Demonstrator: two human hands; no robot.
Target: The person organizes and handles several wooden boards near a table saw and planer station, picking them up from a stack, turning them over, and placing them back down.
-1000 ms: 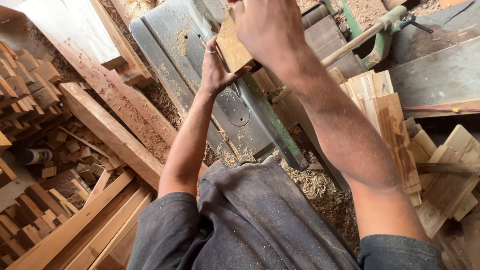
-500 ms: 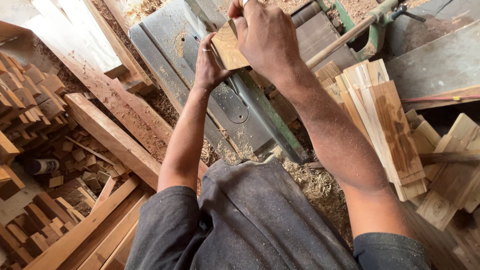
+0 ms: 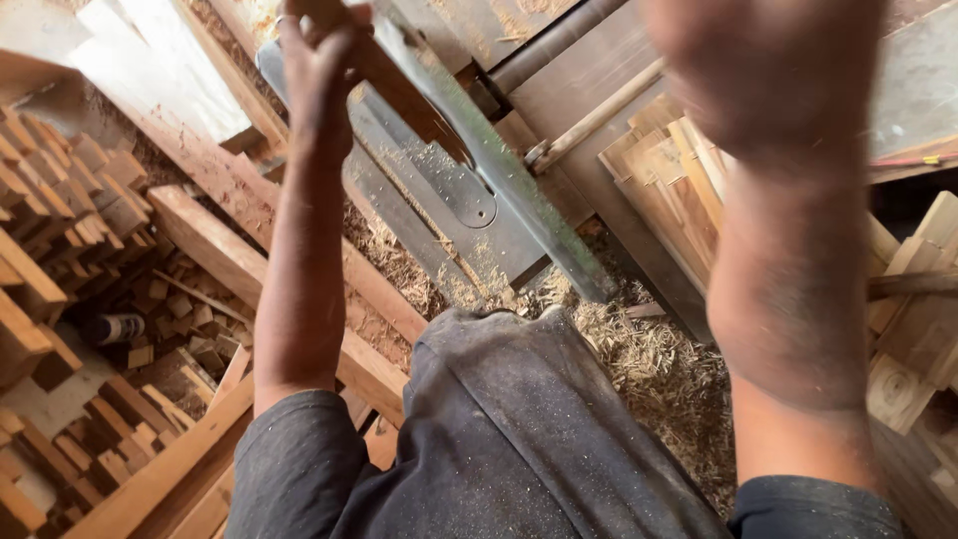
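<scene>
A sawdust-strewn workshop floor (image 3: 639, 359) is lying under the view, with stacks of small wooden blocks (image 3: 60, 220) piling up at the far left and long planks (image 3: 230, 250) slanting beside them. Moving rightward, the left hand (image 3: 319, 60) is reaching up to the top edge of the frame, its fingers curling around a narrow brown piece of wood (image 3: 399, 85) that is resting against the grey metal machine tabletop (image 3: 449, 190). The wood is looking dark, flat and rough-sawn, running diagonally down from the hand along the machine's green-edged fence (image 3: 529, 200). Shavings are gathering at the machine's foot. Further right, a bundle of pale cut slats (image 3: 669, 190) is leaning by the machine. At the far right the right hand (image 3: 768, 70) is blurring close to the camera; whether it is spread or clenched I cannot tell.
</scene>
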